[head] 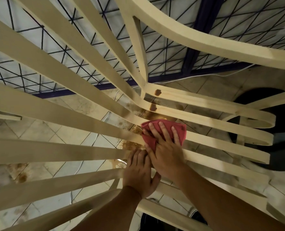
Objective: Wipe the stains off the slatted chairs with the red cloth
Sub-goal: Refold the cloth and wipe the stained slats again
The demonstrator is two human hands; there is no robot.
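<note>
Red cloth [149,141] lies flat on the slats of the slatted chair [38,152], right under the right hand [167,152]. The fingers [163,130] of that hand are straight and spread out. They press the cloth down and do not curl around it. The left hand [138,174] rests flat on a slat just beside the right hand and holds nothing. Two brown stains [157,92] sit farther away, past the fingertips, on the next slats over. A brown smear [131,145] is just left of the cloth. The slats run long from side to side, so I think the right hand is nearer and should push the cloth forward.
</note>
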